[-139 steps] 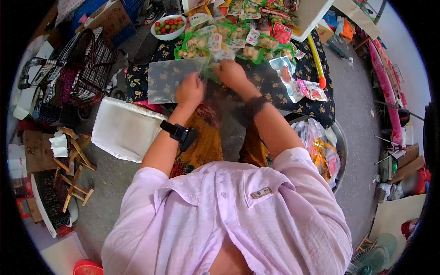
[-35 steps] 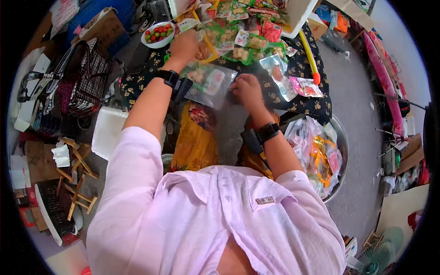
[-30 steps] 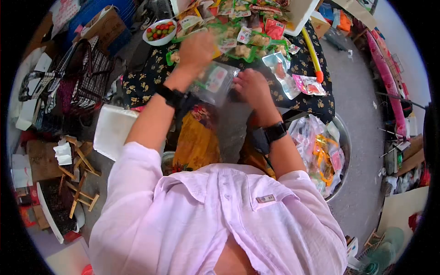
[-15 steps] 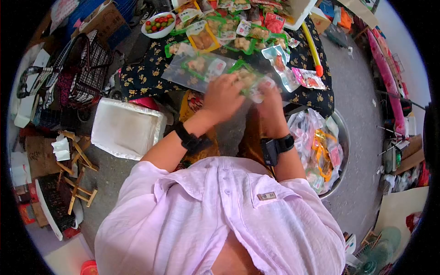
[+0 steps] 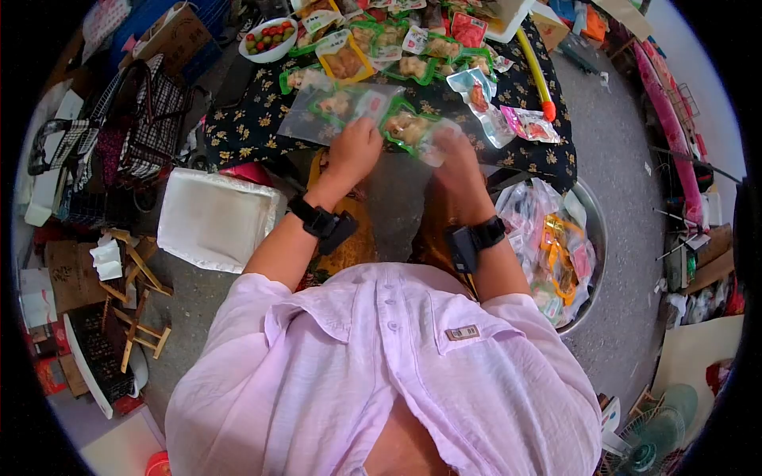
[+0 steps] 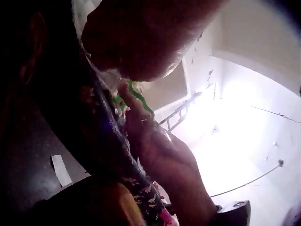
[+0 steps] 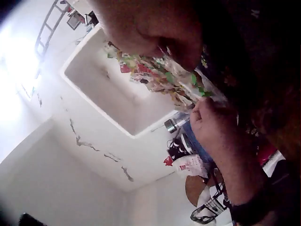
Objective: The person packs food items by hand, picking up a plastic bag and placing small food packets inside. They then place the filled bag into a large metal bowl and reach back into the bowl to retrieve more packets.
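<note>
Left hand: the left hand (image 5: 355,151) grips the mouth edge of the clear plastic bag (image 5: 333,111), fingers curled over the film at the near rim of the bench (image 5: 246,127).
Right hand: the right hand (image 5: 459,159) pinches the green-edged snack packet (image 5: 409,127) just beside the bag's mouth; the fingers are closed on the packet's near end.
Change: a moment ago the left hand was up among the heaped packets and the right hand held the bag; half a second back both hands met over the packet. Now the left hand has come down to the bag's edge and the packet sits at its opening.
Meaning: I judge one packet is already inside the bag and this second one is about to go in.
Bag position: lying flat on the flowered cloth, mouth toward the person, with a packet showing through the film.
Around: a pile of snack packets (image 5: 397,47) further back, a white bowl of small fruit (image 5: 268,40) at the far left corner, a yellow stick (image 5: 536,75) along the right edge.
Beside the bench: a white foam box (image 5: 214,222) on the floor to the left, a metal basin of packets (image 5: 591,262) to the right.
In the way: loose packets (image 5: 508,123) lie near the right hand; the limp film may fold shut.
</note>
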